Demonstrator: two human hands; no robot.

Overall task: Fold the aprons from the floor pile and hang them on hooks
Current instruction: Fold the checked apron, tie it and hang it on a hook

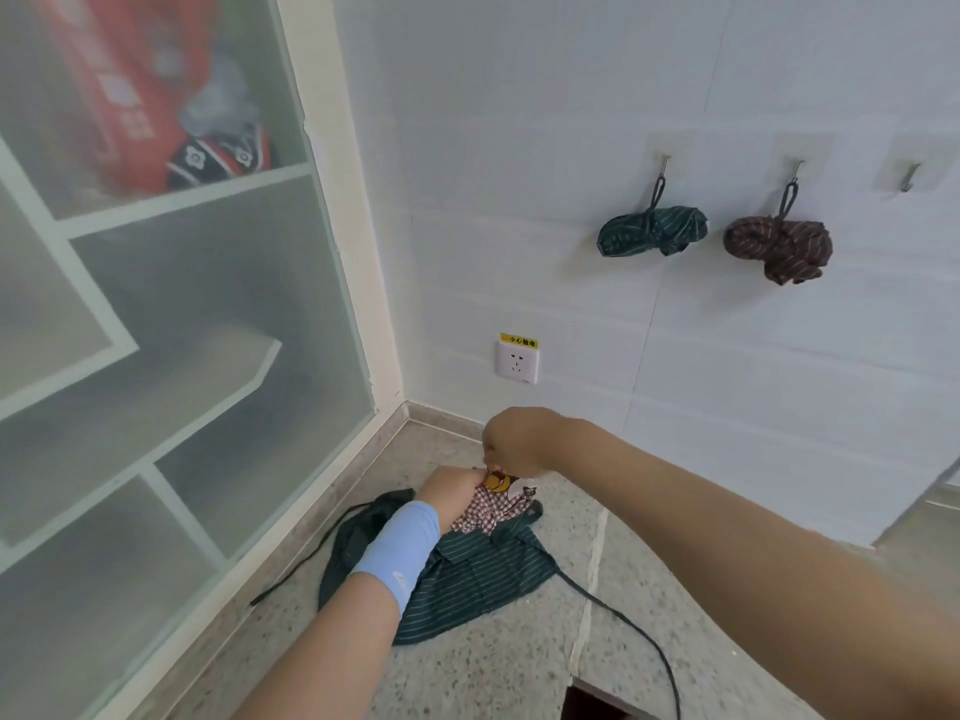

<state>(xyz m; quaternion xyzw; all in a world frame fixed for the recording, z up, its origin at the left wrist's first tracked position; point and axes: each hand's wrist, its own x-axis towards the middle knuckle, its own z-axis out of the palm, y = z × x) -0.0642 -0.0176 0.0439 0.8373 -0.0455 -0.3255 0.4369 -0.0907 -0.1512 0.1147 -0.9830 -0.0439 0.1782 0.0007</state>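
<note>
A red-and-white checked apron [491,509] with a yellow patch lies bunched on top of a dark green striped apron [470,579] on the speckled floor. My left hand [451,485], with a light blue wristband, grips the checked apron's top from the left. My right hand [511,444] pinches the same cloth from above, fingers curled. On the wall, a rolled green striped apron [652,231] hangs on the left hook [664,163] and a rolled brown striped apron [779,246] on the middle hook [796,168]. The right hook [909,179] is bare.
A frosted-glass cabinet [156,330] stands along the left, holding a red box. A wall socket [517,361] with a yellow label sits low on the tiled wall. Black apron straps [623,621] trail across the floor. A dark object's corner [597,701] shows at the bottom.
</note>
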